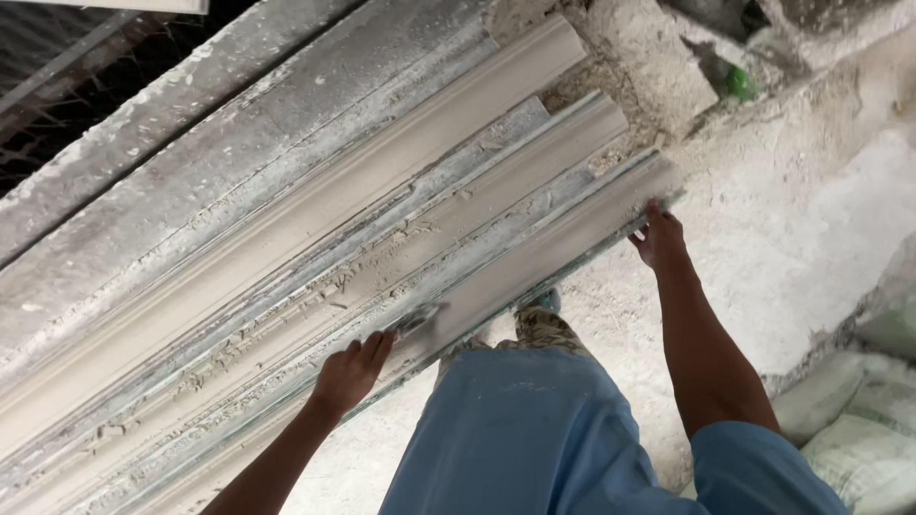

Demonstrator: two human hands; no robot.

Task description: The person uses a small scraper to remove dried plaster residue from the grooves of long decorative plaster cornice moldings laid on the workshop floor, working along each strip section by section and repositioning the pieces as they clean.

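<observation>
Head view: left hand (pixel 351 370), at seven o'clock, has its fingers curled tight around a scraper (pixel 417 320) pressed flat on the nearest plaster strip (pixel 534 262). Right hand (pixel 656 235), at three o'clock, pinches that strip's end, fingers closed over its edge. Two more strips (pixel 382 181) lie alongside toward eleven o'clock. Sacks (pixel 859 429) sit at four o'clock.

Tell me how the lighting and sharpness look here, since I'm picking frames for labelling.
Head view: soft, even daylight, no glare; the left hand and right hand on the long grey plaster moulding are slightly soft; the top-left corner falls dark.
</observation>
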